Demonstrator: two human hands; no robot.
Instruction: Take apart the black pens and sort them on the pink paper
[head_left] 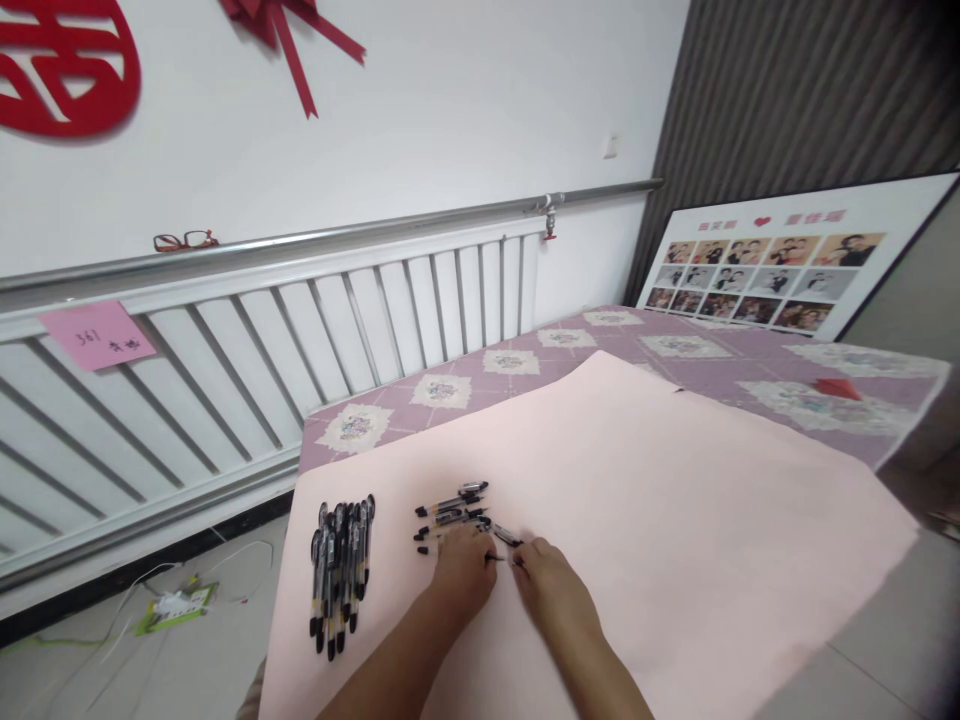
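My left hand (465,568) is closed in a pinch around a pen, whose dark tip (495,557) pokes out toward the right. Just across a small gap, my right hand (551,578) has its fingertips pressed together on something small and dark, too small to name. A black-capped pen (507,536) lies against the right fingertips. Beyond the left hand lies a loose group of clear pens with black ends (450,505), partly hidden by that hand. To the left, a bundle of several similar pens (341,570) lies side by side, roughly lengthwise.
Pale pink sheet (675,520) covers much of the table, over a purple patterned cloth (510,385). A white radiator (360,320) runs along the wall, with glasses (185,240) on its pipe. A framed photo board (780,260) leans at right. Cables and a green-edged item (176,608) lie on the floor.
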